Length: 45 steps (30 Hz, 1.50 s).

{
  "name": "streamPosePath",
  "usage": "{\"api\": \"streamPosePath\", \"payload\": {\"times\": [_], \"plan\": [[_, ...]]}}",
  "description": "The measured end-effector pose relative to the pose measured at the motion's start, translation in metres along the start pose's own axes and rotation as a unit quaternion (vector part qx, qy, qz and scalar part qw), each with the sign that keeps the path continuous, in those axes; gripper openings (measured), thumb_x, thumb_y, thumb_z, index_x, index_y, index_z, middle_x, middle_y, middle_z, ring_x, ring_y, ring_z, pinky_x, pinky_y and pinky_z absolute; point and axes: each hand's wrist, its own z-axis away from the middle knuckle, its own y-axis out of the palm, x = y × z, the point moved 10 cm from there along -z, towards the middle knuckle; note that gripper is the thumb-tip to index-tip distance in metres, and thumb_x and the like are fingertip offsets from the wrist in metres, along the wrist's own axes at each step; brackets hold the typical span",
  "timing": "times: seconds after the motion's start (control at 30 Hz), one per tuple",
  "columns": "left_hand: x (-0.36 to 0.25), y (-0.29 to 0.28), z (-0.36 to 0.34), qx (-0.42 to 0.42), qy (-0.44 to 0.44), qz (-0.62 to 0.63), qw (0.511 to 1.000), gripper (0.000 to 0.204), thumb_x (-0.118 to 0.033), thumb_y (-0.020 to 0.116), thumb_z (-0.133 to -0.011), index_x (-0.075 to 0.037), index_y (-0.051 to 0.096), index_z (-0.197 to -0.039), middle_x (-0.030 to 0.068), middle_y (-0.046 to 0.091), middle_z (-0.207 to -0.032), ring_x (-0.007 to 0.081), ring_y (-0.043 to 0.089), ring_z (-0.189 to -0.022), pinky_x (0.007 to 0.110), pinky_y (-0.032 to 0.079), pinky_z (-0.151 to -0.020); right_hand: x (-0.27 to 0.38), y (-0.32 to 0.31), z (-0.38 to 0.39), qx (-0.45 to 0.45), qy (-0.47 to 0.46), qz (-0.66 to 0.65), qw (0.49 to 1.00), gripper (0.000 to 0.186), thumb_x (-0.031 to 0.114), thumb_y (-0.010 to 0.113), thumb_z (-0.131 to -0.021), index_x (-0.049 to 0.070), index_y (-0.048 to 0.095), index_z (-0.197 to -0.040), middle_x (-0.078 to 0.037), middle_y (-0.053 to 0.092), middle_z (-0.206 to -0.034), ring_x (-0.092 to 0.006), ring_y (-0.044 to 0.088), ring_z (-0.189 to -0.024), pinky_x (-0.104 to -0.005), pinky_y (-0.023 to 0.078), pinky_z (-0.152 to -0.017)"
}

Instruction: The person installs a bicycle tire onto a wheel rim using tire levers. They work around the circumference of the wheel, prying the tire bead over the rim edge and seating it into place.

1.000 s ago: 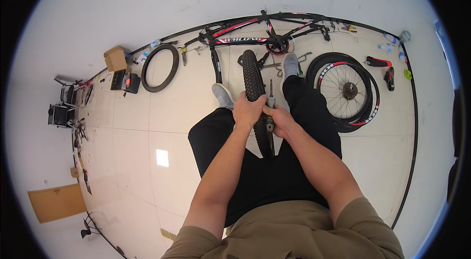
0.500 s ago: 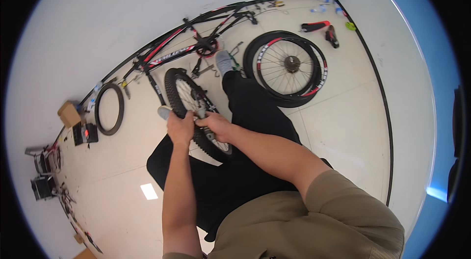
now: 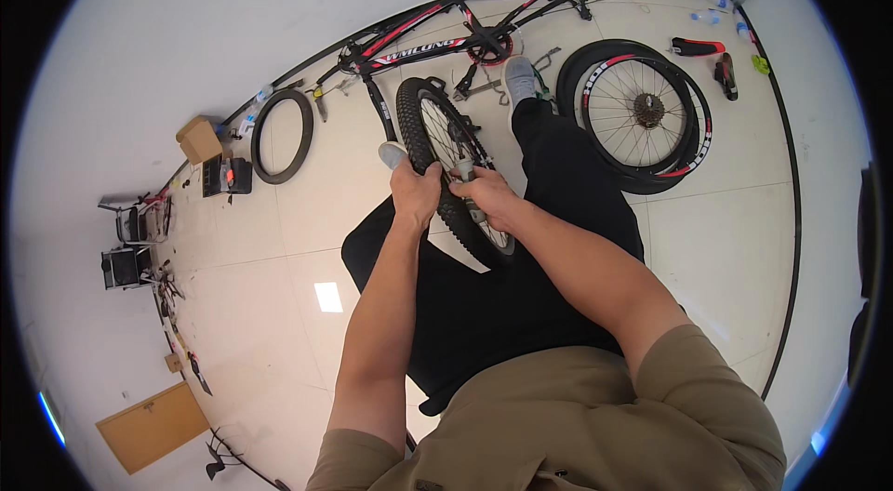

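Note:
A bicycle wheel [image 3: 423,128] with a knobby black tyre stands tilted between my legs. My left hand [image 3: 415,193] is closed on the tyre's left side, its thumb pressed to the tread near the rim. My right hand [image 3: 487,195] wraps round a grey tube-like tool [image 3: 466,171] at the spokes; part of this thing shows above and below the fingers, and its exact kind is unclear. Both hands are close together at the wheel's middle, with the tyre and rim between them.
A black and red bicycle frame [image 3: 419,52] lies along the wall. To the right lies a wheel with a cassette [image 3: 648,110] over a loose tyre; a saddle [image 3: 698,46] is beyond. At left are another tyre [image 3: 305,133], a toolbox [image 3: 240,177] and a cardboard box [image 3: 198,139].
The whole scene has shifted right in the picture as my head turned left, bringing a brown board into view at lower left. Both hands stay at the wheel in about the same grip.

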Motion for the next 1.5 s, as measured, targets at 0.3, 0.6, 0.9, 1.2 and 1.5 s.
{"api": "streamPosePath", "payload": {"times": [0.3, 0.6, 0.9, 1.2, 1.5], "plan": [[0.007, 0.002, 0.003, 0.019, -0.029, 0.049, 0.998, 0.023, -0.007, 0.066, -0.089, 0.008, 0.063, -0.106, 0.0113, 0.070, -0.089, 0.0174, 0.065, -0.073, 0.033, 0.054, -0.066, 0.009, -0.005, 0.002, -0.036, -0.048, 0.143, 0.988, 0.034, 0.020, 0.071, -0.091, 0.003, 0.066, -0.120, -0.008, 0.068, -0.108, -0.0184, 0.061, -0.097, -0.0344, 0.048, -0.087], [0.000, 0.004, 0.005, 0.024, 0.000, 0.070, 0.997, 0.028, -0.016, 0.070, -0.092, 0.007, 0.064, -0.108, 0.0094, 0.070, -0.089, 0.0158, 0.064, -0.074, 0.031, 0.053, -0.067, 0.006, -0.004, -0.003, -0.028, -0.039, 0.143, 0.989, 0.038, 0.018, 0.072, -0.091, 0.005, 0.065, -0.127, -0.004, 0.067, -0.104, -0.0135, 0.059, -0.095, -0.0304, 0.046, -0.084], [0.003, -0.008, 0.014, -0.024, 0.006, 0.074, 0.997, 0.030, -0.017, 0.071, -0.092, 0.008, 0.063, -0.106, 0.0090, 0.068, -0.089, 0.0153, 0.062, -0.075, 0.032, 0.052, -0.068, 0.007, -0.003, 0.007, -0.031, -0.018, 0.178, 0.983, 0.037, 0.021, 0.076, -0.087, 0.005, 0.067, -0.120, -0.004, 0.068, -0.098, -0.0141, 0.060, -0.090, -0.0310, 0.047, -0.080], [0.018, -0.007, 0.028, -0.047, -0.069, 0.207, 0.975, 0.029, -0.019, 0.074, -0.093, 0.003, 0.062, -0.106, 0.0028, 0.063, -0.084, 0.0120, 0.057, -0.070, 0.028, 0.049, -0.063, -0.012, -0.019, 0.003, -0.104, -0.036, 0.280, 0.954, 0.030, 0.013, 0.062, -0.077, 0.008, 0.070, -0.106, -0.018, 0.071, -0.105, -0.0364, 0.067, -0.102, -0.0432, 0.052, -0.085], [0.024, -0.014, 0.030, -0.066, -0.065, 0.199, 0.976, 0.031, -0.022, 0.074, -0.094, 0.002, 0.062, -0.109, 0.0031, 0.063, -0.088, 0.0114, 0.057, -0.073, 0.029, 0.048, -0.064, -0.023, -0.003, -0.003, -0.016, -0.009, 0.202, 0.979, 0.022, 0.013, 0.072, -0.081, 0.003, 0.068, -0.099, -0.006, 0.060, -0.068, -0.0144, 0.055, -0.053, -0.0317, 0.040, -0.046]]}}
